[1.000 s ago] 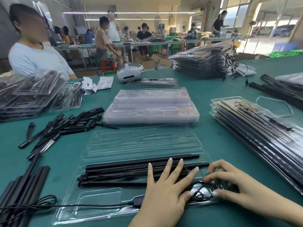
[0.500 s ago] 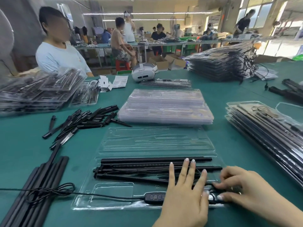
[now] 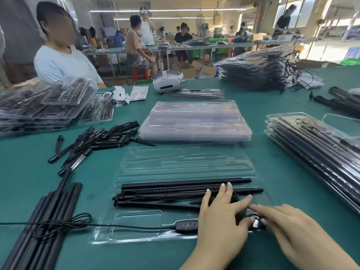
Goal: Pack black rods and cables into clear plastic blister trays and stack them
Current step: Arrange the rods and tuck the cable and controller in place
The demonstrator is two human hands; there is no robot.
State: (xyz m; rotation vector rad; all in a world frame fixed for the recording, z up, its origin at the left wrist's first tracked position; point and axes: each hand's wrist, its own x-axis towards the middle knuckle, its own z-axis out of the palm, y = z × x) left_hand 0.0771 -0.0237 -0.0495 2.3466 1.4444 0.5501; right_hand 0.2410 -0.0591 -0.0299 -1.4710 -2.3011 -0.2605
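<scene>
An open clear blister tray [image 3: 175, 164] lies on the green table in front of me. Black rods [image 3: 165, 193] fill its near half. A black cable [image 3: 120, 225] with an inline controller [image 3: 186, 225] runs from the left into the tray's front recess. My left hand [image 3: 220, 217] lies flat with straight fingers on the right ends of the rods and the coiled cable. My right hand [image 3: 288, 230] reaches in from the right, and its fingertips press a small plug [image 3: 256, 224] into the tray's right corner.
A stack of empty clear trays [image 3: 194, 121] sits behind. Packed trays [image 3: 319, 149] pile at the right, more [image 3: 44, 106] at the left. Loose short black pieces [image 3: 97, 141] and long rods [image 3: 39, 227] lie left. A white headset [image 3: 167, 80] and a person stand beyond.
The camera has shifted so the tray sits more central. My left hand slid right along the rods, and my right hand's fingers moved onto the plug at the tray's corner.
</scene>
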